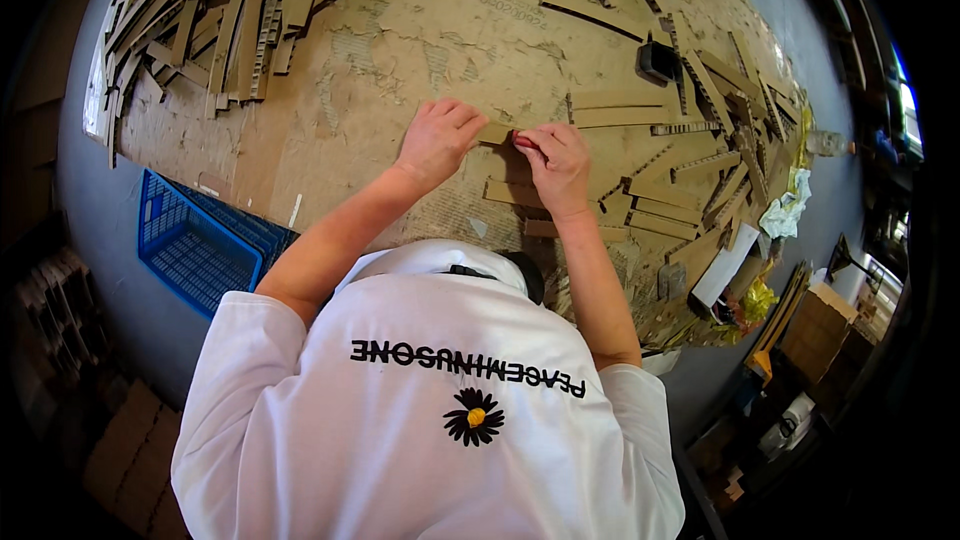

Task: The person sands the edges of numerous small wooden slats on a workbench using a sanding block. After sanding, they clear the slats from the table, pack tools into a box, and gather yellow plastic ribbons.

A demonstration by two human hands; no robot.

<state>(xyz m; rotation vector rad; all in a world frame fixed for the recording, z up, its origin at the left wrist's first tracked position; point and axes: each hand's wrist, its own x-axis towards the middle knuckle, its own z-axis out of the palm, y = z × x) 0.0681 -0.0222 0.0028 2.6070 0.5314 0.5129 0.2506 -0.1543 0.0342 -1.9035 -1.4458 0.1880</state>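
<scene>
White shirt (430,410) with flower print nearest, filling the lower middle; both forearms reaching away over the table (400,70). Blue crate (195,245) off the table's near left edge, below it. Left hand (437,143) closed over the left end of a short cardboard strip (497,134), fingers curled down, pressing it to the worn cardboard cover of the table. Right hand (556,168) pinching the strip's right end, thumb and forefinger tight on something small and red at the fingertips; too small to identify. Strip thus lying flat between the two hands, touching both, near the table's middle, slightly toward the near edge. Step judged: trimming or marking the strip while held down. Next move judged to need steady downward pressure from the left hand and a fine, controlled stroke from the right. More cut strips (640,210) just right of the right hand, spreading to the right edge. Large strip heap (210,20) at the far left corner. Small dark box (658,60) toward the far right.
</scene>
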